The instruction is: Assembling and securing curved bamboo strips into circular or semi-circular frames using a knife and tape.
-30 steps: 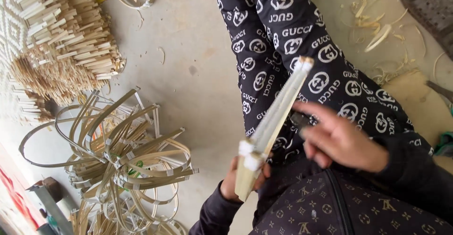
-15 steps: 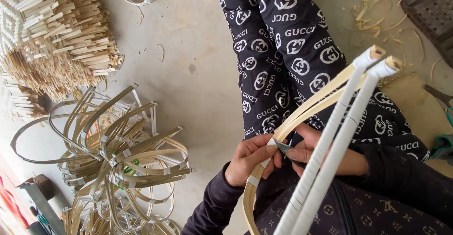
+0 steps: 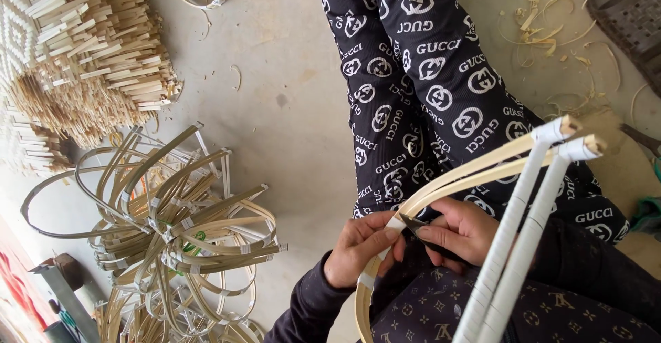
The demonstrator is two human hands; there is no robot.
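In my lap I hold a bent bamboo frame (image 3: 447, 181) made of pale curved strips, with two tape-wrapped white handle sticks (image 3: 523, 233) rising toward the camera. My left hand (image 3: 358, 246) pinches the curved strips where a band of white tape wraps them. My right hand (image 3: 458, 229) grips a small dark blade (image 3: 413, 224) whose tip touches the strips at that taped spot. Both sleeves are dark, and my patterned black trousers (image 3: 413, 74) stretch out ahead.
A tangled heap of finished bent bamboo hoops (image 3: 172, 226) lies on the concrete floor at left. Stacks of short cut bamboo sticks (image 3: 89, 54) sit at upper left. Thin shavings (image 3: 544, 33) litter the floor at upper right beside a dark mat (image 3: 630, 19).
The frame swung from edge-on to a position with its two wrapped sticks pointing up at right. My right hand came down to the taped joint with the blade, meeting my left hand there.
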